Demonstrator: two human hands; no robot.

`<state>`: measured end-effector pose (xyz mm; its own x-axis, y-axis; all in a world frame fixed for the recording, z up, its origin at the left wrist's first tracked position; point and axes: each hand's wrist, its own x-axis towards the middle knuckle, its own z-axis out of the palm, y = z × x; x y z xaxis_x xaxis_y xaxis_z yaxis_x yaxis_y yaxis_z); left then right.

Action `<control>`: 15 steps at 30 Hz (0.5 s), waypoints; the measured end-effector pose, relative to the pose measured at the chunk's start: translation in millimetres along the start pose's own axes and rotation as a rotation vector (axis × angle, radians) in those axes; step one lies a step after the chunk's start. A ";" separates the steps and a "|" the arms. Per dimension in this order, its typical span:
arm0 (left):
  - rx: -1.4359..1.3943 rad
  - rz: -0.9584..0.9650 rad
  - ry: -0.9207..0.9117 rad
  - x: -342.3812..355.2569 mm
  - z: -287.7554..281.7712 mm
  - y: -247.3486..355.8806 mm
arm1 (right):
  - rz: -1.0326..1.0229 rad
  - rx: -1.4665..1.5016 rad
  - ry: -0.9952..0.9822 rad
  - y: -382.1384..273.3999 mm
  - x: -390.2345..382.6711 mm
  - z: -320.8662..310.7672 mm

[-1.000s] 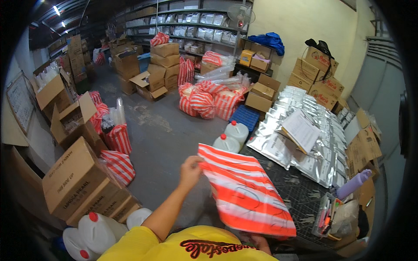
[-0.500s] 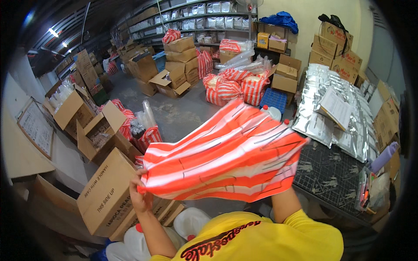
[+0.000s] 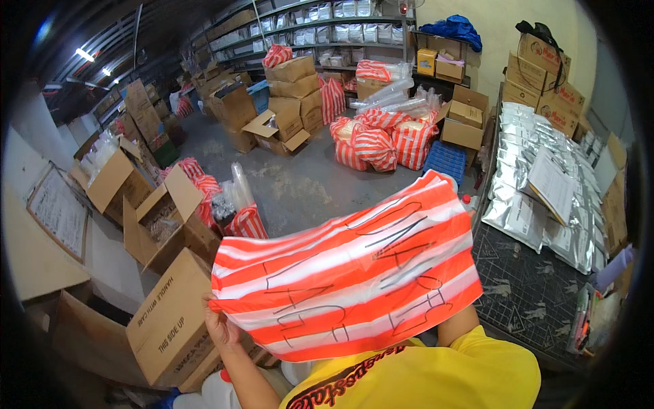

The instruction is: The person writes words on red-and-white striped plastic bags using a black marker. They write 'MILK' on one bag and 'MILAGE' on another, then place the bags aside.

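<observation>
At my far left sits an open cardboard box (image 3: 174,320) on the floor, just beside my left hand (image 3: 221,327). That hand is pinched shut on the lower left corner of the red-and-white striped plastic bag (image 3: 344,276), fingers curled over the edge. The bag is held up flat in front of me, spread wide and tilted so its right end rides higher, with dark marker scrawl across the stripes. It hangs in the air above my yellow shirt (image 3: 422,375), not resting on anything.

I judge the bag very light, thin and limp: it sags and ripples between the two holds, so it will flop and catch air if let go on one side. The film looks slick, so the corners or the top hem are the places to grip, pinched firmly.

My right hand is hidden behind the bag; only the forearm shows below the right edge, so I cannot tell how it grips. Further right lies the dark gridded worktop (image 3: 524,279) with silver foil pouches (image 3: 538,204).
</observation>
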<state>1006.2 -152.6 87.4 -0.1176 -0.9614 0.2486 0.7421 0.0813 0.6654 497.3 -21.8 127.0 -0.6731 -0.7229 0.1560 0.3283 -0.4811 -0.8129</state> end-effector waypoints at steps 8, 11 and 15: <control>-0.060 -0.138 -0.209 156.5 66.6 -111.7 | -0.192 -0.042 0.171 -35.1 124.5 -49.2; -0.046 -0.226 -0.284 217.5 126.0 -170.8 | -0.313 -0.120 0.330 -64.3 147.1 -93.5; -0.061 -0.295 -0.481 284.8 191.1 -234.4 | -0.526 -0.291 0.642 -113.5 140.3 -170.9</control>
<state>672.6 -395.3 136.8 -0.6025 -0.7118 0.3609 0.6676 -0.2017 0.7166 252.3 16.1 145.2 -0.9609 0.0180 0.2763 -0.2527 -0.4648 -0.8486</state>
